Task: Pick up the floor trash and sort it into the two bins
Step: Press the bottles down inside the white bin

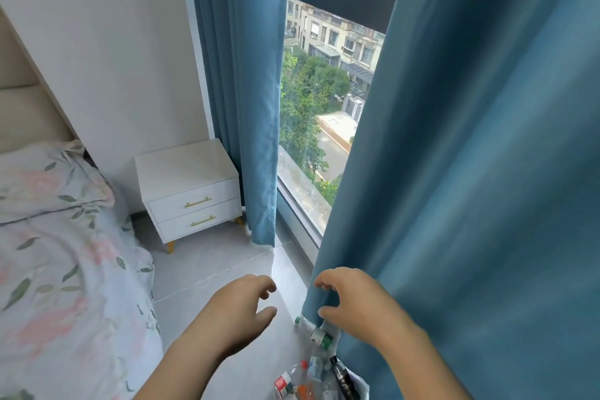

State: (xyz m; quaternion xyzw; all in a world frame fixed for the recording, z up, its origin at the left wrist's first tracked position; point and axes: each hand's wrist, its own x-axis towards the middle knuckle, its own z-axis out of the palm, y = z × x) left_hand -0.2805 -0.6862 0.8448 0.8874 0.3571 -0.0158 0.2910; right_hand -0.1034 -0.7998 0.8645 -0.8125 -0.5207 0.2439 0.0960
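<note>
The trash (311, 373), a cluster of plastic bottles and a small carton, is lying on the grey floor (227, 273) at the bottom centre of the frame, partly tucked under the hem of the blue curtain (470, 172). The right hand (350, 299) is curling loosely around the curtain's edge just above the bottles, holding nothing firmly. The left hand (237, 308) is hovering beside it, fingers spread and empty. No bins are showing. The person is likely clearing the curtain aside; next comes reaching down for a bottle.
</note>
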